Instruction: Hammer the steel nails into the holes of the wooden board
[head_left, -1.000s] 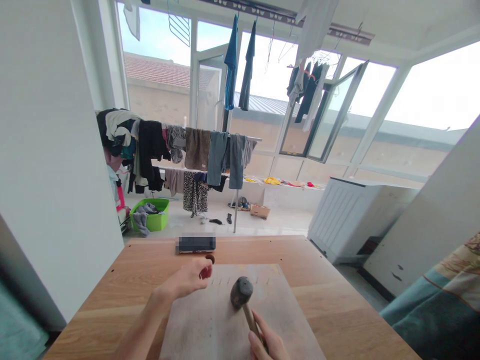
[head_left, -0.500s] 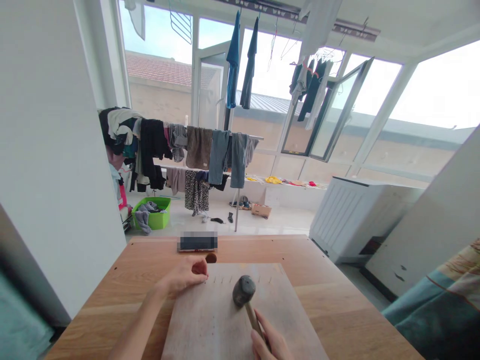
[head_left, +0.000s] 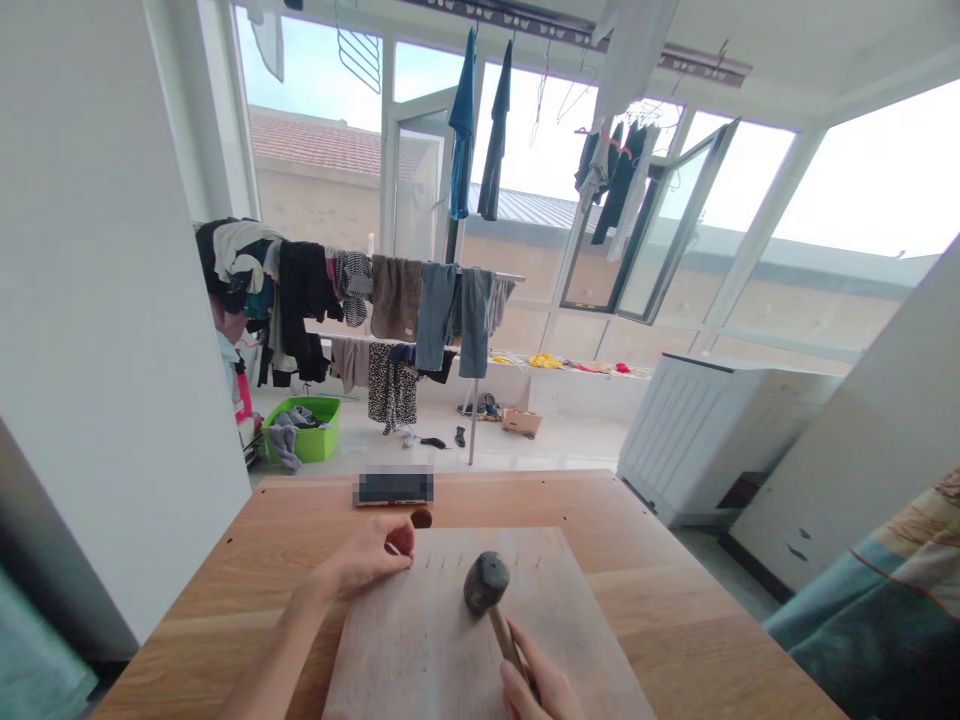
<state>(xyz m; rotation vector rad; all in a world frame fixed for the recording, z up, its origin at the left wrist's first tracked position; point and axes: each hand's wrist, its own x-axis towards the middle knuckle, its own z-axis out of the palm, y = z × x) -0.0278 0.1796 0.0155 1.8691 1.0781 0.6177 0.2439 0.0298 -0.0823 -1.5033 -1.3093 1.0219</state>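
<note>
Gripped by its handle, a black-headed mallet (head_left: 486, 582) is in my right hand (head_left: 541, 682), its head over the middle of the pale wooden board (head_left: 480, 655). My left hand (head_left: 379, 552) is at the board's far left corner, thumb and fingers pinched on a nail that the fingertips mostly hide. From there a row of several thin upright nails (head_left: 460, 560) runs along the far part of the board. The mallet's head hides part of that row. Small dark marks dot the board's left half.
The board lies on a wooden table (head_left: 675, 610). Beyond it are a round brown object (head_left: 421, 519) and a dark, blurred-out box (head_left: 394, 486). Further back stand a laundry rack (head_left: 401, 300), a green basket (head_left: 319, 440) and a white appliance (head_left: 697, 430).
My left thumb and fingers have drawn slightly closer together at the board's corner. The mallet stays almost where it was; the whole view has shifted slightly.
</note>
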